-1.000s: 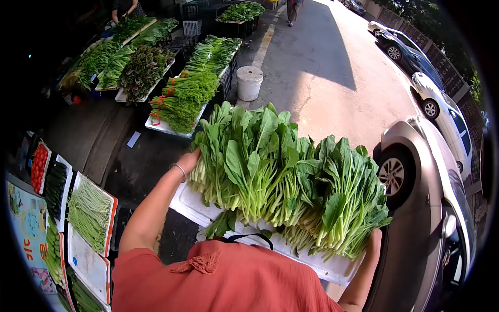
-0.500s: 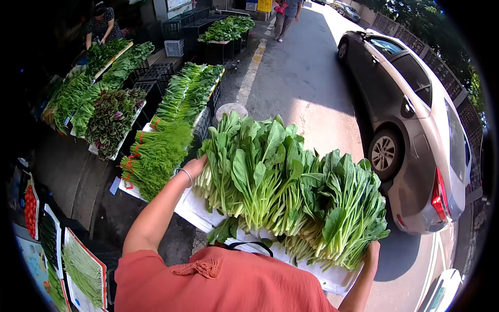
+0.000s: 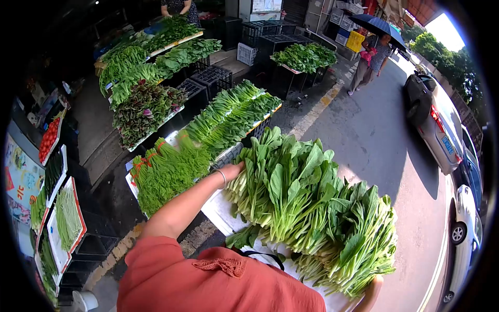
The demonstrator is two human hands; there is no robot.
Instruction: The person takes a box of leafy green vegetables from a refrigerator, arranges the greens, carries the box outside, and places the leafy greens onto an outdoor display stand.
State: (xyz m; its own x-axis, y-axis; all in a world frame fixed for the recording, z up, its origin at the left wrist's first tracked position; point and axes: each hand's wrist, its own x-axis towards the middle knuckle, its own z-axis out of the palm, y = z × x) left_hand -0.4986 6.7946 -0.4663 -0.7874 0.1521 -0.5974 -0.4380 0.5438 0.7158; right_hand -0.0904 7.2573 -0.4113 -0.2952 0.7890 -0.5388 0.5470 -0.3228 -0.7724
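Note:
Across my front is a white tray (image 3: 220, 214) heaped with leafy greens (image 3: 296, 179), their pale stems pointing toward me. My left hand (image 3: 233, 172), below a silver bangle (image 3: 223, 179), grips the tray's far left side; leaves cover its fingertips. At the near right side, my right hand (image 3: 375, 285) holds the tray's other end, its fingers mostly hidden under the stems. A dark strap (image 3: 264, 255) lies across the tray's near edge, against my red top. Just left of my left forearm are feathery green bunches (image 3: 174, 164) tied with red bands.
Stalls on the left hold leafy bunches (image 3: 231, 112), red-green amaranth (image 3: 148, 106), tomatoes (image 3: 50, 139) and long beans (image 3: 67, 216). Black crates (image 3: 213, 77) stand between them. A person with an umbrella (image 3: 378, 28) walks on the road. Cars (image 3: 434, 122) are on the right.
My view has swung left, bringing more stalls in. The tray stays in both hands. The silver car has moved farther up the road; the walking person is nearer and the umbrella now shows.

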